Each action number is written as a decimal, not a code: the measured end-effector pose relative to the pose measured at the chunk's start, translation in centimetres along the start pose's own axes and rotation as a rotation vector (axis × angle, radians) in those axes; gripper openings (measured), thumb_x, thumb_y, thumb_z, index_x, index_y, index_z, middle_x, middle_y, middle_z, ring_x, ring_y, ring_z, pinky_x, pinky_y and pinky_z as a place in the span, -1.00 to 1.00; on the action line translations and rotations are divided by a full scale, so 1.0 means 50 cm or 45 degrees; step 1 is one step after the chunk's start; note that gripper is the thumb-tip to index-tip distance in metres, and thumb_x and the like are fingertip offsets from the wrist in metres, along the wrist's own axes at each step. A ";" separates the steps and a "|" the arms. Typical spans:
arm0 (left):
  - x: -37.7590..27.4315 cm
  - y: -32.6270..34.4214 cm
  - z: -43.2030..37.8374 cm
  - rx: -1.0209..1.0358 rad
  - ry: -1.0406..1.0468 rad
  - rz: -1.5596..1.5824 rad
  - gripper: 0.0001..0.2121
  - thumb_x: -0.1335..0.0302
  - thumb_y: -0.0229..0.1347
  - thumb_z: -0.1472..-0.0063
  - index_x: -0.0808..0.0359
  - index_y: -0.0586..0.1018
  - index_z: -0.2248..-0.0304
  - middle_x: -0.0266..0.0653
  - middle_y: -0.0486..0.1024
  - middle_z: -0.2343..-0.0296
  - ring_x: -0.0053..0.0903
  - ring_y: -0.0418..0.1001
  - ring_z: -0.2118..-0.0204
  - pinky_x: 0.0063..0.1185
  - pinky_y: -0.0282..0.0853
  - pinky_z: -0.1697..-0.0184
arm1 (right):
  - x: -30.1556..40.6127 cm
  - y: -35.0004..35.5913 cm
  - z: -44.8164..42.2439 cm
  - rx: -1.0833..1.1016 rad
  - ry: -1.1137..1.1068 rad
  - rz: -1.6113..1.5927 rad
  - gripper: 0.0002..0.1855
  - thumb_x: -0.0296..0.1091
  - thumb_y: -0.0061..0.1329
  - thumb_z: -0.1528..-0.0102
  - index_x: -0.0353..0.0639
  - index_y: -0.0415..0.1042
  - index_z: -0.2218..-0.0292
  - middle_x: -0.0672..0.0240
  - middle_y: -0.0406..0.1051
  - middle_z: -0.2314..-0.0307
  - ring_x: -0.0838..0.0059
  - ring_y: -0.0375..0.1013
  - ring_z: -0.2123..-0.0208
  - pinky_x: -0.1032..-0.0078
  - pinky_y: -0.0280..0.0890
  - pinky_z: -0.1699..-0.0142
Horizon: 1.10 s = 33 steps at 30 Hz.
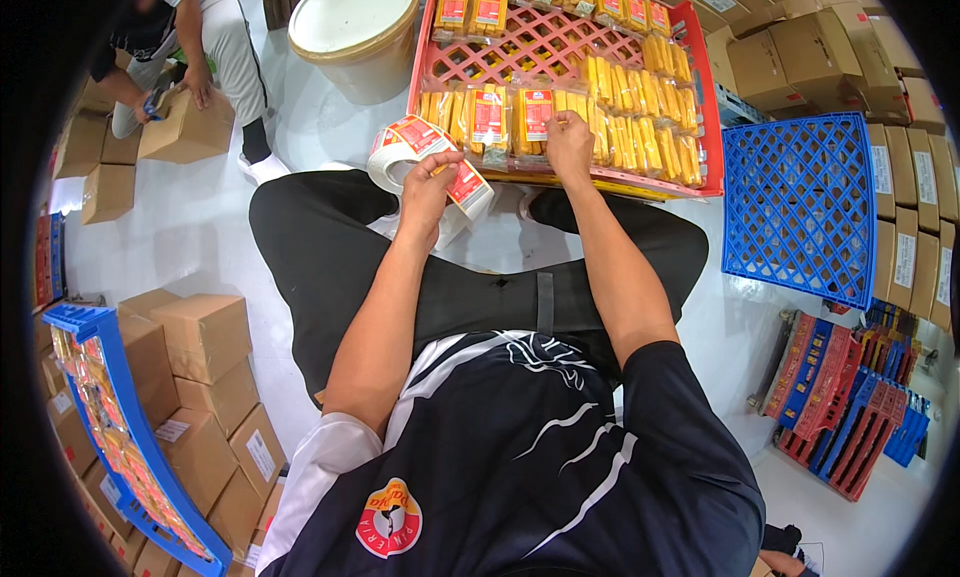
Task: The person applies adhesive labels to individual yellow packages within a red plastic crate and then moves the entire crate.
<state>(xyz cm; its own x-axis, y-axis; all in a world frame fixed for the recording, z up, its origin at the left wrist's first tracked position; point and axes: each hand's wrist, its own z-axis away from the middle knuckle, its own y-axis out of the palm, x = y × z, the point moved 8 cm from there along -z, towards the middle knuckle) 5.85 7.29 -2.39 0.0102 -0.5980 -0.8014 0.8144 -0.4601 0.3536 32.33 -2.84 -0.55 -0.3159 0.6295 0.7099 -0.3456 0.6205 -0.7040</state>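
Note:
My left hand (427,194) holds a roll of red and yellow printed labels (391,157) by its loose strip (469,190), above the gap between my knees. My right hand (571,145) is at a clear pack of yellow stick-shaped food, with its curled fingertips at the right edge of the pack's red label (538,117). Whether they pinch the label or only press it, I cannot tell. To the left stands another labelled pack (489,119). Both packs are in a red plastic crate (712,126), with several unlabelled packs (637,145) to the right.
A lidded white bucket (352,21) stands left of the crate. Beyond it, a person's hands (196,85) work at a cardboard box (186,126). A blue crate (799,209) is at my right. Stacked boxes (202,337) and a tilted blue crate (161,472) are at my left.

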 end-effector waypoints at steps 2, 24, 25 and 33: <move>0.000 0.000 0.000 0.013 0.005 -0.007 -0.81 0.55 0.05 -0.36 0.34 0.59 0.09 -0.38 0.58 0.37 -0.77 0.51 0.42 -0.71 0.45 0.34 | 0.000 0.001 -0.001 0.004 0.012 0.012 -0.69 -0.14 0.12 -0.16 -0.23 0.60 0.25 -0.02 0.59 0.44 -0.07 0.59 0.29 0.11 0.40 0.11; 0.010 0.001 -0.007 -0.001 -0.065 -0.072 -0.81 0.55 0.03 -0.38 0.29 0.59 0.08 -0.33 0.59 0.27 -0.67 0.56 0.31 -0.61 0.50 0.23 | 0.004 0.001 0.003 -0.031 -0.014 0.021 -0.73 -0.19 0.11 -0.16 -0.24 0.60 0.27 0.02 0.60 0.43 -0.04 0.59 0.31 0.11 0.41 0.13; 0.010 0.005 -0.012 0.016 -0.075 -0.102 -0.81 0.55 0.02 -0.38 0.27 0.59 0.07 -0.33 0.59 0.24 -0.65 0.56 0.27 -0.58 0.50 0.20 | 0.002 0.002 0.002 -0.035 -0.025 0.052 -0.73 -0.19 0.10 -0.16 -0.23 0.60 0.27 0.02 0.60 0.43 -0.04 0.59 0.31 0.10 0.41 0.12; 0.006 -0.001 0.000 -0.022 -0.027 -0.001 -0.79 0.56 0.03 -0.33 0.32 0.59 0.08 -0.28 0.59 0.30 -0.64 0.56 0.34 -0.62 0.48 0.28 | 0.014 0.013 0.001 -0.029 -0.076 0.202 -0.69 -0.18 0.09 -0.14 -0.20 0.50 0.16 -0.07 0.58 0.40 -0.15 0.56 0.28 0.02 0.37 0.08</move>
<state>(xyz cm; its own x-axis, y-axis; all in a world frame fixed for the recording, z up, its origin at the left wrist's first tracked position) 5.81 7.14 -2.66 -0.0030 -0.6116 -0.7911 0.8243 -0.4494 0.3443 31.83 -2.01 -0.52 -0.4168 0.6918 0.5896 -0.2675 0.5266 -0.8069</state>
